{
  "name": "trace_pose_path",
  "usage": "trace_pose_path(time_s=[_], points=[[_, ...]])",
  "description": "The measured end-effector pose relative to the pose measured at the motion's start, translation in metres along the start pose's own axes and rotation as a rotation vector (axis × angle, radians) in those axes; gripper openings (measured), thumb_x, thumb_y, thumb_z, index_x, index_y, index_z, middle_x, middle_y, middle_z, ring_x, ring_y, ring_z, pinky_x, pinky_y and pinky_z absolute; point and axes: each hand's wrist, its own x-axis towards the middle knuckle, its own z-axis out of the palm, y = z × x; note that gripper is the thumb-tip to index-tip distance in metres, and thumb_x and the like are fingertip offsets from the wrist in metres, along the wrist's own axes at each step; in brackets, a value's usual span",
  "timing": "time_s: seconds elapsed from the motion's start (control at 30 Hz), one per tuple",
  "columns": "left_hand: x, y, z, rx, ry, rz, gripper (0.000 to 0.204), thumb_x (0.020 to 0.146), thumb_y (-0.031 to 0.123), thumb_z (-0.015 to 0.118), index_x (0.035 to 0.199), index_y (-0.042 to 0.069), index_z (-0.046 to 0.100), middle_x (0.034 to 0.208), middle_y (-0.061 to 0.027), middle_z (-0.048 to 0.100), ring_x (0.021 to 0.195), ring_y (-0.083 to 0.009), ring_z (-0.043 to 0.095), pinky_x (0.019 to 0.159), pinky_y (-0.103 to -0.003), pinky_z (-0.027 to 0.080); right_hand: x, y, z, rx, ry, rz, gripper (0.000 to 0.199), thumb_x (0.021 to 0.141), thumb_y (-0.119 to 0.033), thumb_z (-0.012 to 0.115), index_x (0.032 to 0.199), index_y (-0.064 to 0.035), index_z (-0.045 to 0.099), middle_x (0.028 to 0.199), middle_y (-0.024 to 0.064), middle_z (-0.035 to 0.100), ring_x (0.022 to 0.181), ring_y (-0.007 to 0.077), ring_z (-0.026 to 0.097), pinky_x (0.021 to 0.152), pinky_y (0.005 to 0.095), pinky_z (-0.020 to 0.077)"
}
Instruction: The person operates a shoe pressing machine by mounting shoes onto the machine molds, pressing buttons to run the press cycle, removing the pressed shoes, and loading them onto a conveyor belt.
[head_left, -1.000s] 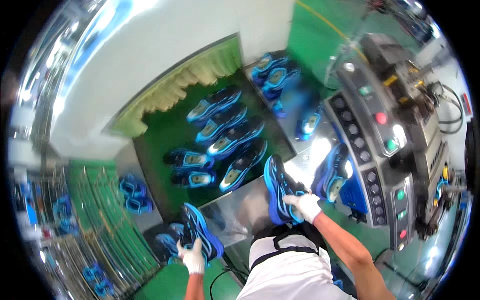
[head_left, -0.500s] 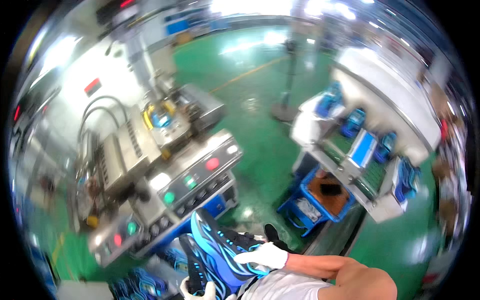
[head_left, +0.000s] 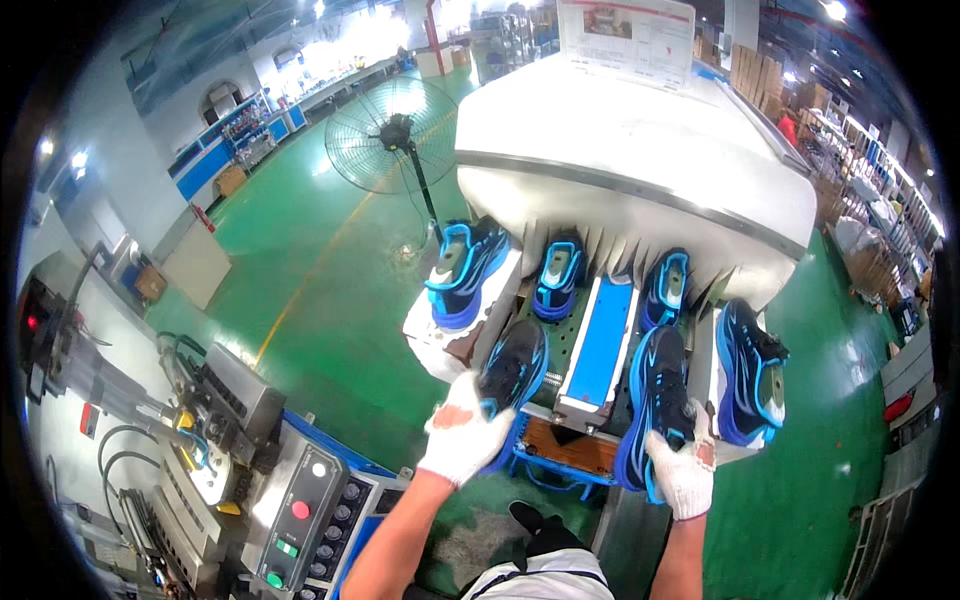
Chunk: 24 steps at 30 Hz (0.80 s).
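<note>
Both my hands wear white knit gloves and each holds a black and blue sneaker, toe pointing away from me. My left hand (head_left: 465,432) grips the left sneaker (head_left: 515,365) by its heel end, over the near end of the left conveyor lane. Gripped the same way, the right sneaker (head_left: 660,375) is in my right hand (head_left: 685,468), over the right lane. Farther in, a sneaker (head_left: 558,278) stands in the left lane and another sneaker (head_left: 666,288) in the right, heels toward me. Outside the lanes, one sneaker (head_left: 465,272) sits on the left ledge and one sneaker (head_left: 750,372) on the right.
A white machine hood (head_left: 630,140) with a strip curtain covers the lanes' far end. Between the lanes runs a blue strip (head_left: 604,340). At left is a press with a button panel (head_left: 298,510); a standing fan (head_left: 395,135) is behind. A wooden-topped blue stand (head_left: 565,450) is below.
My view has swung right, from the press to the hooded machine. The two sneakers, held together near my body before, are now apart and out over the lanes, one in each hand.
</note>
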Motion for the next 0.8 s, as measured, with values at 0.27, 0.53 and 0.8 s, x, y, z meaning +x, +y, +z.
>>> trace_pose_path(time_s=[0.27,0.53,0.8], points=[[0.123,-0.021,0.096,-0.173,-0.154,0.378,0.026,0.096,0.025,0.064,0.108,0.003,0.071,0.097,-0.015,0.072,0.084,-0.0278,0.07,0.077,-0.042,0.058,0.117,0.043,0.084,-0.576,0.016,-0.296,0.078,0.081,-0.03,0.076,0.147,0.0015,0.048,0.124,0.0252,0.068,0.118,0.0379,0.065,0.104,0.0435,0.0487],[-0.065,0.001,0.063,-0.238,0.65,0.375,0.058,0.079,0.029,0.072,0.128,-0.001,0.06,0.121,-0.0215,0.064,0.115,-0.0436,0.063,0.095,-0.054,0.05,0.004,-0.049,0.071,-0.342,-0.018,-0.977,0.054,0.098,-0.019,0.072,0.144,-0.0004,0.05,0.13,0.0215,0.063,0.11,0.0281,0.067,0.093,0.0439,0.0552],[-0.611,-0.184,0.002,0.162,0.865,-1.378,0.03,0.097,0.033,0.06,0.106,0.007,0.072,0.106,-0.0193,0.072,0.102,-0.0378,0.069,0.089,-0.047,0.054,-0.219,0.04,0.227,-0.159,-1.552,-0.485,0.059,0.099,-0.008,0.065,0.152,0.0042,0.042,0.156,0.0212,0.047,0.144,0.0312,0.046,0.119,0.0416,0.0376]])
